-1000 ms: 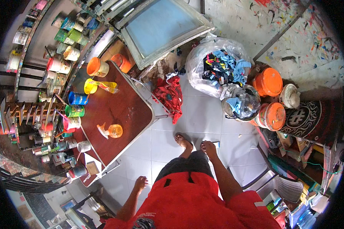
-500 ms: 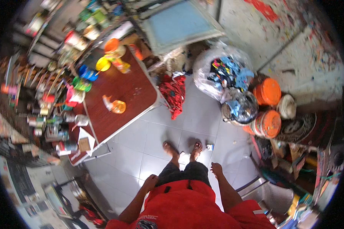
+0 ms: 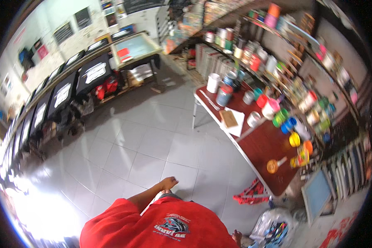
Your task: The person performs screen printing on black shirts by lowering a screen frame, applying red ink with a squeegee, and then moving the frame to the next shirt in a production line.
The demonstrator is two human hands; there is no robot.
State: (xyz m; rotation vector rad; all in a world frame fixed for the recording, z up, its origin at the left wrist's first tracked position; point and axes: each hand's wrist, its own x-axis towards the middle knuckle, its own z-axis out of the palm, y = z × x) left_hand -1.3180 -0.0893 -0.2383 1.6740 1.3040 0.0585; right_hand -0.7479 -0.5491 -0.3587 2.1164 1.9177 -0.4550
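Observation:
My left hand point(image 3: 168, 182) hangs over the grey tiled floor point(image 3: 153, 144), in front of my red shirt. Its fingers are loosely curled and apart, with nothing in them. My right hand point(image 3: 236, 236) shows only in part at the lower edge, beside the shirt, near a clear plastic bag point(image 3: 258, 231) of dark and coloured scraps; its fingers are too blurred to read. Neither hand touches the dark red table point(image 3: 252, 151) to the right. On it lie an orange container point(image 3: 272, 166), a brown block point(image 3: 228, 118) on white paper, and several coloured tubs.
Shelves of jars and paint cans point(image 3: 256, 62) line the wall behind the table. A blue-meshed frame point(image 3: 317, 196) leans at the right. Black garments with white prints point(image 3: 62, 94) lie on a long rack at left. Red cloth point(image 3: 252, 193) hangs by the table's corner.
My view has swung to the left: the table has gone from the left side to the right, and the garment rack has come into view. My right hand is now mostly out of sight.

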